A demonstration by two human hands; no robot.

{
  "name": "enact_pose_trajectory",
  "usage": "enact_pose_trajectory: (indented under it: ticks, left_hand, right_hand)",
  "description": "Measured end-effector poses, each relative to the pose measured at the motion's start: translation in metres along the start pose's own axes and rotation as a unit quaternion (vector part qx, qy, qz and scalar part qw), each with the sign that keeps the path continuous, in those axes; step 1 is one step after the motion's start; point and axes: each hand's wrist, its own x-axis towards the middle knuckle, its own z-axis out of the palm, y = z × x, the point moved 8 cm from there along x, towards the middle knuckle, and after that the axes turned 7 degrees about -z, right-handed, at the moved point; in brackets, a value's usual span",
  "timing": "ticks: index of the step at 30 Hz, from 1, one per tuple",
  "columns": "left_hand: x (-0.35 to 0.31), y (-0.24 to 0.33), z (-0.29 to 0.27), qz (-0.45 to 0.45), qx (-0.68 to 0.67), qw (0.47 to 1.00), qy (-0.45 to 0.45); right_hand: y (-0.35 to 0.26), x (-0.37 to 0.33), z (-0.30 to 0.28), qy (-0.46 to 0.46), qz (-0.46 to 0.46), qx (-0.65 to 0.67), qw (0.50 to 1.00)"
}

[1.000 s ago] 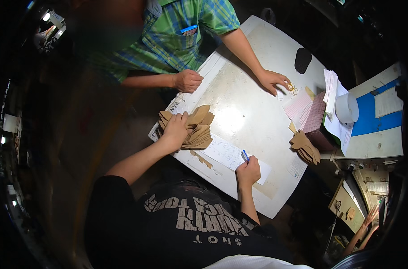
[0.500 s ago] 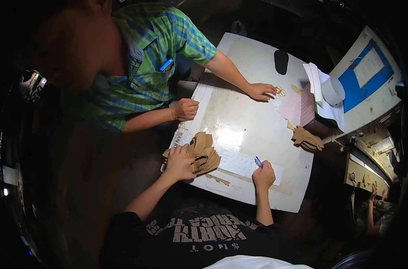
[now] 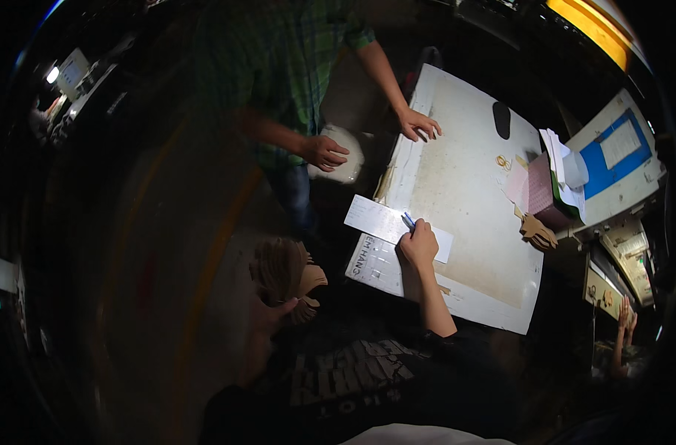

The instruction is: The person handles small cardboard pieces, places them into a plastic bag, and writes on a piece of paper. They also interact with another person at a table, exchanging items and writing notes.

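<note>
My left hand (image 3: 267,314), dim in shadow, grips a bundle of brown cut pieces (image 3: 277,268) off the left side of the white table. The pieces are stacked in curved layers. On the table, my right hand (image 3: 421,243) is closed around a blue pen (image 3: 407,219). It rests over a long written sheet of paper (image 3: 371,215), whose left end sticks out past the table's edge. What lies under my right fingers is hidden.
Across the white table (image 3: 471,170), a person in a checked shirt (image 3: 301,81) rests one hand on the edge. Yellow rubber bands (image 3: 503,162), a dark oval pad (image 3: 502,120), a pink box (image 3: 540,194) with papers and another brown bundle (image 3: 537,233) lie toward the right.
My left hand has carried the brown bundle off the table to the left. The sheet now lies farther left on the table. The other person's hand has drawn back from the rubber bands.
</note>
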Motion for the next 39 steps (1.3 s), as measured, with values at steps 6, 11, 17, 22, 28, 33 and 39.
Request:
enact_pose_trajectory:
  ticks: [6,11,17,22,28,33,39]
  left_hand:
    - [-0.054,-0.161,-0.172,0.068,-0.270,0.936,0.217]
    - [-0.116,-0.119,-0.204,0.282,-0.079,0.870,0.398]
    - [-0.087,-0.038,-0.211,0.279,-0.133,0.885,0.348]
    - [0.020,0.013,-0.205,0.201,-0.168,0.936,0.234]
    - [0.180,0.087,-0.163,0.088,-0.194,0.976,0.046]
    - [0.299,0.187,-0.110,-0.029,-0.438,0.892,-0.111]
    - [0.429,0.237,-0.100,-0.008,-0.382,0.912,-0.150]
  right_hand:
    - [-0.073,0.054,0.002,0.034,0.004,-0.015,0.999]
    - [-0.082,0.087,0.003,0.038,0.027,-0.028,0.999]
    - [-0.079,0.086,0.010,0.059,0.032,-0.043,0.997]
    - [-0.085,0.085,0.009,0.042,0.045,-0.049,0.997]
    - [-0.083,0.094,0.011,0.046,0.116,-0.063,0.990]
    - [-0.066,0.136,0.024,0.064,0.301,-0.072,0.949]
    - [-0.049,0.223,0.038,0.120,0.312,-0.073,0.940]
